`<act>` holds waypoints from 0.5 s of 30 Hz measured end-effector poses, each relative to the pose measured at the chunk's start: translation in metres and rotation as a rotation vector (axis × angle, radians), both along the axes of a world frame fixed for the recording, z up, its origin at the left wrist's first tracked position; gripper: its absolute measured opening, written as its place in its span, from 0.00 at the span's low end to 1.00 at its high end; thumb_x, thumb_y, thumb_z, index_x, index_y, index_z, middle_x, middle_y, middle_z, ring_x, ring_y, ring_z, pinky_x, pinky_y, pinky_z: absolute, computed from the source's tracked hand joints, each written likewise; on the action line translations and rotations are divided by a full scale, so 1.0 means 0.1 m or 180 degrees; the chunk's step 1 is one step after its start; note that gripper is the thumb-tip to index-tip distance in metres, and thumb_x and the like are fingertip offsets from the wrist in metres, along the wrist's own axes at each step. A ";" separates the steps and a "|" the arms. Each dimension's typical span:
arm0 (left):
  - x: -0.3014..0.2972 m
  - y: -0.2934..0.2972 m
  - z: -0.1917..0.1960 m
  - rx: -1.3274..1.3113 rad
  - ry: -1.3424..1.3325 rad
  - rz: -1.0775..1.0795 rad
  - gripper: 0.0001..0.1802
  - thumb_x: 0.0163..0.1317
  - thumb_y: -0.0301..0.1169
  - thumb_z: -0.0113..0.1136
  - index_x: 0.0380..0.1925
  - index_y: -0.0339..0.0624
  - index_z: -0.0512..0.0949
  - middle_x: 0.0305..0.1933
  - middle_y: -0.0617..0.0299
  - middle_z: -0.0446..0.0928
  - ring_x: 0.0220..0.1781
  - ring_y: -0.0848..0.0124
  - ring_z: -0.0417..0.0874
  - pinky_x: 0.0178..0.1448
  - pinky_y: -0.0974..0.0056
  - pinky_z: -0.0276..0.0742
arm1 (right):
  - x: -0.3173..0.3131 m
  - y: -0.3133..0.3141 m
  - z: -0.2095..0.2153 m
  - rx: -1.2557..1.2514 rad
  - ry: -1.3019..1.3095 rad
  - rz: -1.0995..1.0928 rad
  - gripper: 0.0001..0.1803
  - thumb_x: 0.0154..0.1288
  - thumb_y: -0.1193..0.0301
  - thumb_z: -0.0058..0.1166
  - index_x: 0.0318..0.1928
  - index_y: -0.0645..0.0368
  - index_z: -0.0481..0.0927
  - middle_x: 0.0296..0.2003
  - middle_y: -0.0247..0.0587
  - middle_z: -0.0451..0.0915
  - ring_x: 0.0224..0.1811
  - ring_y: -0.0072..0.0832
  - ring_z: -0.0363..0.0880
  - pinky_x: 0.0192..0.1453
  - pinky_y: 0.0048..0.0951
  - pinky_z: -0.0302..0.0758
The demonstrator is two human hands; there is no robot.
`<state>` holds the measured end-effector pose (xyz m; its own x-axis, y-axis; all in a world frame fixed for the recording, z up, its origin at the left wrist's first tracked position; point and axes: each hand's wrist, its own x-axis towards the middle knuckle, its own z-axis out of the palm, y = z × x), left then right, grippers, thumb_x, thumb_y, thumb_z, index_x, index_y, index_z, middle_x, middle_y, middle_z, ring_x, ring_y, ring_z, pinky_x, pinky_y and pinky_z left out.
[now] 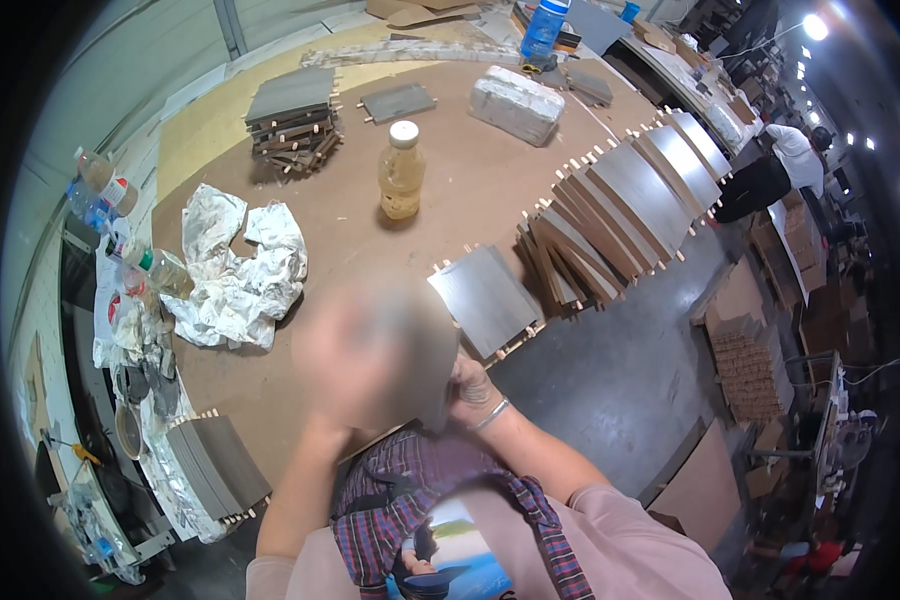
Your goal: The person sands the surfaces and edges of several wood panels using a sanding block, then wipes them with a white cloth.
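Close to my body, a grey-brown flat panel (435,375) is held up over the table's near edge, partly lost in a blur. My right hand (473,393) is closed on the panel's right edge. My left hand (345,350) is at its left side, but a blur hides the fingers and I cannot tell how they lie. Just beyond my right hand lies a grey panel (485,298) with pale wooden dowels poking from its edges. Right of it, a long leaning row of similar doweled panels (620,200) follows the table's edge.
On the brown table (355,235) are a bottle of yellowish liquid (402,175), crumpled white cloth (240,265), a stack of doweled panels (292,115) and a wrapped white block (516,105). More panels (218,465) stand at lower left. A person (795,160) is at far right.
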<state>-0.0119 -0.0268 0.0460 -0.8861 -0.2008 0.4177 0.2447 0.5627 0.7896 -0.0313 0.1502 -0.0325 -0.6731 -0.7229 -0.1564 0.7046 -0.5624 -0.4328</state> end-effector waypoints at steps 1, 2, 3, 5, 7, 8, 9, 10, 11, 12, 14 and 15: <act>0.01 0.03 -0.04 -0.0200 0.0283 -0.0119 0.24 0.49 0.21 0.63 0.51 0.34 0.79 0.41 0.58 0.78 0.39 0.71 0.81 0.43 0.70 0.77 | -0.01 0.01 0.00 0.0048 0.0039 0.0060 0.55 0.45 0.58 0.76 0.70 0.60 0.60 0.58 0.44 0.75 0.57 0.35 0.79 0.61 0.38 0.79; 0.00 0.03 0.00 -0.0183 0.0325 -0.0185 0.24 0.50 0.21 0.63 0.51 0.34 0.80 0.40 0.58 0.78 0.38 0.70 0.81 0.42 0.69 0.77 | -0.01 0.02 0.01 0.0004 -0.0007 0.0072 0.55 0.45 0.58 0.76 0.71 0.61 0.60 0.59 0.45 0.74 0.58 0.36 0.78 0.62 0.39 0.78; -0.03 0.00 -0.02 0.0007 0.0126 0.0018 0.24 0.50 0.22 0.63 0.51 0.34 0.80 0.40 0.58 0.78 0.38 0.70 0.81 0.42 0.68 0.77 | -0.01 0.02 0.02 -0.0042 -0.0059 0.0080 0.55 0.45 0.58 0.76 0.71 0.61 0.59 0.60 0.46 0.74 0.59 0.37 0.77 0.64 0.41 0.77; -0.11 -0.14 -0.11 0.0384 -0.0263 0.0420 0.23 0.50 0.22 0.64 0.50 0.34 0.80 0.40 0.57 0.78 0.37 0.69 0.81 0.42 0.67 0.77 | 0.02 0.01 0.09 -0.0319 -0.0324 -0.0003 0.55 0.46 0.58 0.75 0.72 0.61 0.59 0.62 0.49 0.73 0.62 0.40 0.76 0.67 0.44 0.75; -0.12 -0.33 -0.10 -0.0324 -0.0363 0.0396 0.22 0.50 0.23 0.64 0.49 0.32 0.80 0.40 0.56 0.79 0.38 0.69 0.81 0.44 0.66 0.77 | -0.03 -0.01 0.11 -0.0463 -0.0259 -0.0291 0.54 0.49 0.52 0.74 0.71 0.63 0.60 0.62 0.52 0.73 0.63 0.44 0.75 0.69 0.51 0.72; -0.08 -0.30 -0.09 -0.0326 -0.0389 0.0385 0.22 0.50 0.23 0.63 0.49 0.33 0.80 0.40 0.56 0.79 0.39 0.69 0.80 0.44 0.65 0.77 | -0.08 -0.01 0.11 -0.0560 -0.0369 -0.0345 0.54 0.50 0.49 0.72 0.70 0.63 0.61 0.61 0.52 0.74 0.63 0.44 0.75 0.69 0.51 0.72; -0.02 -0.26 -0.07 -0.0327 -0.0415 0.0373 0.22 0.50 0.23 0.63 0.49 0.33 0.80 0.40 0.56 0.79 0.40 0.68 0.80 0.44 0.65 0.77 | -0.14 -0.01 0.11 -0.0656 -0.0479 -0.0402 0.54 0.51 0.46 0.71 0.70 0.63 0.62 0.61 0.52 0.74 0.62 0.44 0.75 0.68 0.52 0.72; 0.08 -0.13 -0.04 -0.0187 -0.0236 0.0097 0.22 0.49 0.22 0.64 0.48 0.34 0.80 0.40 0.55 0.79 0.40 0.67 0.80 0.44 0.64 0.77 | -0.17 -0.01 0.10 -0.0611 -0.0486 -0.0524 0.52 0.53 0.44 0.68 0.69 0.63 0.63 0.60 0.52 0.75 0.62 0.45 0.75 0.68 0.52 0.72; 0.18 0.02 -0.02 -0.0050 -0.0039 -0.0150 0.23 0.47 0.22 0.64 0.48 0.35 0.80 0.40 0.55 0.79 0.40 0.66 0.80 0.44 0.63 0.78 | -0.22 -0.02 0.09 -0.0571 -0.0477 -0.0615 0.50 0.55 0.42 0.65 0.68 0.63 0.65 0.60 0.52 0.75 0.62 0.46 0.76 0.67 0.53 0.72; 0.25 0.14 0.00 -0.0338 0.0223 -0.0513 0.24 0.45 0.24 0.67 0.47 0.38 0.81 0.41 0.55 0.79 0.39 0.62 0.80 0.44 0.61 0.79 | -0.28 -0.02 0.07 -0.0530 -0.0468 -0.0706 0.49 0.57 0.40 0.62 0.68 0.62 0.66 0.60 0.52 0.75 0.61 0.46 0.76 0.67 0.53 0.73; 0.34 0.26 0.03 -0.0819 0.0468 -0.1109 0.27 0.42 0.27 0.70 0.48 0.44 0.82 0.41 0.57 0.79 0.40 0.59 0.81 0.43 0.58 0.81 | -0.40 -0.02 0.04 -0.0566 -0.0439 -0.0751 0.46 0.60 0.37 0.56 0.66 0.61 0.68 0.60 0.52 0.76 0.61 0.48 0.76 0.65 0.54 0.73; 0.39 0.28 0.03 -0.1019 0.0440 -0.1332 0.27 0.41 0.27 0.70 0.49 0.46 0.82 0.41 0.58 0.79 0.41 0.59 0.81 0.43 0.59 0.81 | -0.42 -0.01 0.04 -0.0641 -0.0452 -0.0795 0.46 0.61 0.37 0.56 0.66 0.60 0.68 0.60 0.52 0.76 0.61 0.48 0.76 0.65 0.54 0.73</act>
<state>0.0266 0.0017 0.0494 -0.7956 0.3137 0.5183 0.5887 0.6020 0.5394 -0.0731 0.1490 -0.0287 -0.8148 -0.5644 -0.1323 0.5796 -0.7892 -0.2030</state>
